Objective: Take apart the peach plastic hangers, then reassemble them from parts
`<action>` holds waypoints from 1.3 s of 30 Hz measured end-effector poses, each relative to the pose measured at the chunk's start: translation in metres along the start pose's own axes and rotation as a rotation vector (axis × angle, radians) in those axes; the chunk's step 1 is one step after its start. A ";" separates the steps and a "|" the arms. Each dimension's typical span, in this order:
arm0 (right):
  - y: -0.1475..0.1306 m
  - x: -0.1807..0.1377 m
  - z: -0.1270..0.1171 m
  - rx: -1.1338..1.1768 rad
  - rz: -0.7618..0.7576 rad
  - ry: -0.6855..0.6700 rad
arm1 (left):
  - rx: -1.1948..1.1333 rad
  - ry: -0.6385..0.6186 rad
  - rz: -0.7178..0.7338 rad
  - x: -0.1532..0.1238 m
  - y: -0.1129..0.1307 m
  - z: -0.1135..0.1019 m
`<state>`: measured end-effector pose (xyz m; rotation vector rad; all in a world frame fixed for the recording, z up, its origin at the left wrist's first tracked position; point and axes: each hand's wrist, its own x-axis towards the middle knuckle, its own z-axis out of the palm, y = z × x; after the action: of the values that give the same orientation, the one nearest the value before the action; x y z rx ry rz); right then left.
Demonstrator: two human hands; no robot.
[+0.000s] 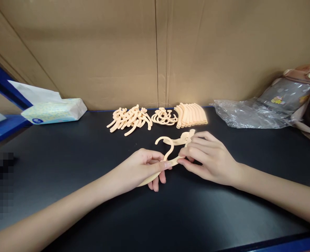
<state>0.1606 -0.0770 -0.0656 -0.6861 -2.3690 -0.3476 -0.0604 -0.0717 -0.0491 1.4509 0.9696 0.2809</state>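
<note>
A cream plastic clothes hanger [168, 151] is held above the black table, its hook curling up and to the left. My left hand [148, 168] is closed around its middle, thumb on top just below the hook. On the hanger's right arm, the bent fingers of my right hand [209, 157] are closed and cover part of it. Just behind, other cream hanger parts [178, 141] lie by my right fingertips; the hand partly hides how they connect. Farther back lie a loose heap of curved arm pieces [130, 119], a small pile of hooks [164, 116] and a neat row of curved tubes [193, 114].
A tissue pack [55, 111] stands at the back left. A crumpled transparent plastic bag [249, 113] lies at the back right, beside a bag with a see-through panel [283, 96]. Cardboard [105, 52] walls off the far edge of the black table [92, 217].
</note>
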 end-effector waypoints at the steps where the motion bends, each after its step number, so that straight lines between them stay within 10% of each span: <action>1: 0.000 0.000 0.000 0.010 0.005 0.010 | 0.016 -0.003 -0.004 -0.001 0.000 0.000; 16: 0.003 0.001 0.002 0.060 -0.044 -0.038 | 0.407 0.036 0.099 -0.007 -0.001 0.004; 26: 0.004 0.000 -0.001 0.197 0.094 -0.101 | 1.175 0.184 0.798 -0.009 -0.014 0.004; 39: 0.011 -0.003 0.004 0.197 0.296 -0.228 | 1.316 0.266 0.828 -0.001 -0.013 -0.018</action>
<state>0.1668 -0.0672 -0.0693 -1.0074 -2.4219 0.0963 -0.0782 -0.0620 -0.0581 3.0840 0.6747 0.4711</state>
